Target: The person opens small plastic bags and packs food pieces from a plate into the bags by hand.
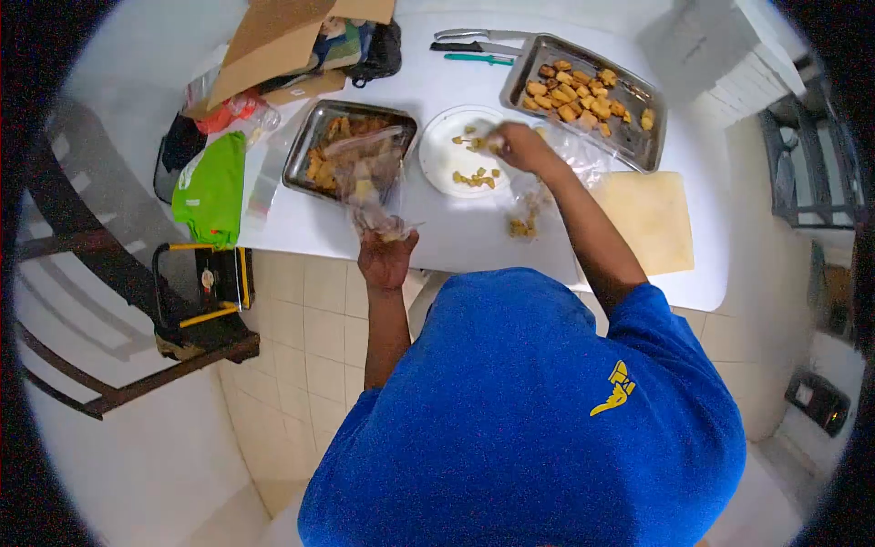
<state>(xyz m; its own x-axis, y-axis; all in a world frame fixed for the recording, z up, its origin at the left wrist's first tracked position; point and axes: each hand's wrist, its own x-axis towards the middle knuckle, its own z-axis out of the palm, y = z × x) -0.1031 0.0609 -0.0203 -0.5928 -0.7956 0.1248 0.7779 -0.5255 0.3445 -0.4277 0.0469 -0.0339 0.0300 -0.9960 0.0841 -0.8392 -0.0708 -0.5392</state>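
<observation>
The left hand [386, 261] grips a clear bag [365, 173], which hangs over the right side of the left tray [293, 157] and hides some of the browned food there. The right hand [522, 148] is over the right part of the plate [437, 162], fingers bent down at the food pieces [476, 179]; whether they pinch any, I cannot tell. More clear plastic [579, 153] lies beside the plate, partly behind the right forearm, crowding the right tray [653, 146] with its browned chunks. The forearm also crosses the left edge of the board [649, 219]. Knives [456, 46] lie at the back of the counter [456, 239]; an open box [264, 46] and green cloth [211, 196] fill the left end.
</observation>
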